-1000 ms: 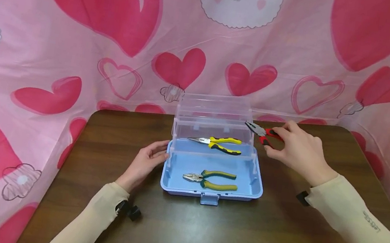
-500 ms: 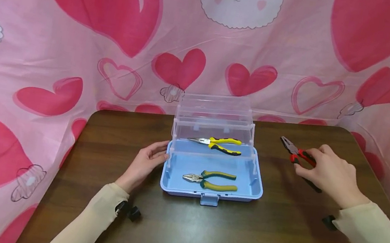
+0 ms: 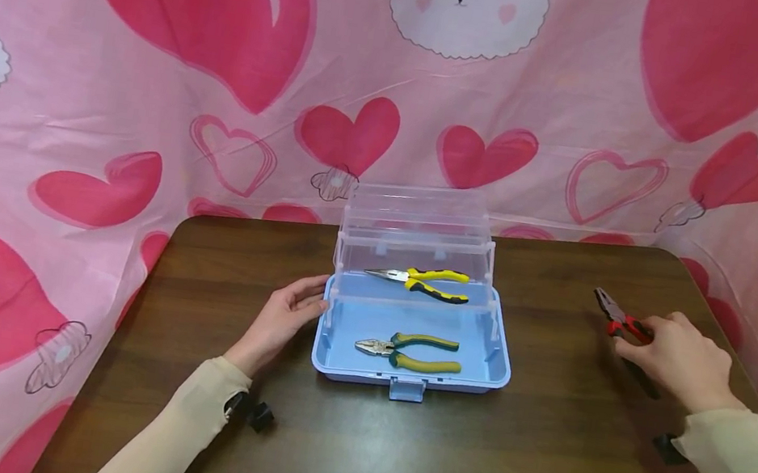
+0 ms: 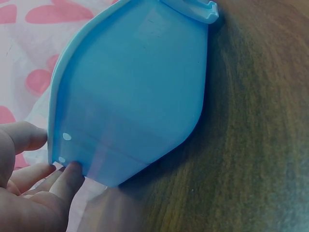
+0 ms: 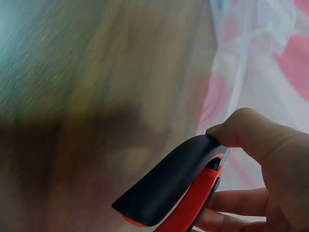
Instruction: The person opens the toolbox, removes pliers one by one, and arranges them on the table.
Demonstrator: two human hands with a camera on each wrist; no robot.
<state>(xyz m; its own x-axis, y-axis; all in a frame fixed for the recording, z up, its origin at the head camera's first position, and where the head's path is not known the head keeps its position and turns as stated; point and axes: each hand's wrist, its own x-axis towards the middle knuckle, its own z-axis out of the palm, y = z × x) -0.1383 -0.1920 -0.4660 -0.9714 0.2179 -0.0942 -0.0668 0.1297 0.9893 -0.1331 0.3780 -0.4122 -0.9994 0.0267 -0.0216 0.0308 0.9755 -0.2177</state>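
Combination pliers [image 3: 620, 320] with red-and-black handles are in my right hand [image 3: 683, 364], which pinches them by the handles over the right part of the table. In the right wrist view one black-and-red handle [image 5: 174, 183] shows close up, with the thumb at its end. My left hand [image 3: 273, 327] rests against the left side of a blue toolbox [image 3: 409, 380], its fingertips touching the wall [image 4: 130, 96]. On the raised clear tray lie yellow-and-black long-nose pliers [image 3: 420, 279]. Green-and-yellow pliers [image 3: 413, 352] lie in the bottom of the toolbox.
The clear lid [image 3: 420, 206] stands raised at the back of the toolbox. A latch [image 3: 406, 389] hangs at its front. Everything stands on a dark wooden table [image 3: 345, 460], with a pink heart-patterned cloth [image 3: 518, 94] behind it and at the sides.
My right hand has carried the red-and-black pliers from beside the tray to the right and nearer. The left hand, the toolbox and the other pliers have stayed in place.
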